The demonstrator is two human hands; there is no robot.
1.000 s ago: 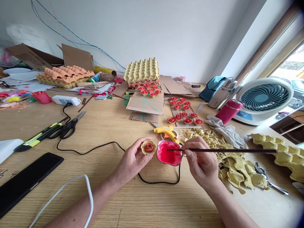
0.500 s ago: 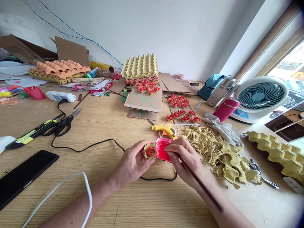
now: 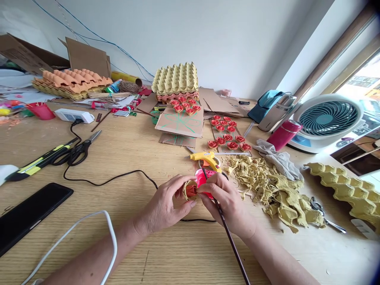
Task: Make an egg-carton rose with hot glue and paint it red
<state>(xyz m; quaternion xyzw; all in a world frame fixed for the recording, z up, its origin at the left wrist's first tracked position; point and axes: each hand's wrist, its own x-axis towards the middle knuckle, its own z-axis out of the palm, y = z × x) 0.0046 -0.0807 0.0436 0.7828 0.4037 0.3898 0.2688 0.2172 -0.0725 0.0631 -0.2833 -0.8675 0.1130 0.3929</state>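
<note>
Between the thumb and fingers of my left hand [image 3: 168, 202] sits an egg-carton rose [image 3: 190, 190], its centre red and its outer rim pale yellow. My right hand [image 3: 224, 202] pinches a long dark paintbrush [image 3: 230, 237], the handle slanting down toward me. The fingertips of that hand are close beside the rose; the bristles are hidden. Right behind them, partly covered, is a small dish of red paint [image 3: 202, 178]. A yellow glue gun [image 3: 206, 158] lies just beyond the dish.
Red roses [image 3: 228, 137] stand on cardboard behind the glue gun. Torn yellow carton scraps [image 3: 261, 178] and an egg tray [image 3: 341, 186] lie at right. Scissors [image 3: 77, 152], a black phone [image 3: 32, 217] and a white cable [image 3: 109, 229] are at left, with a black cord [image 3: 109, 180] crossing the table.
My right hand has moved left from the paint dish to the rose, and the brush handle has swung steeper. The rose has shifted slightly right in my left hand.
</note>
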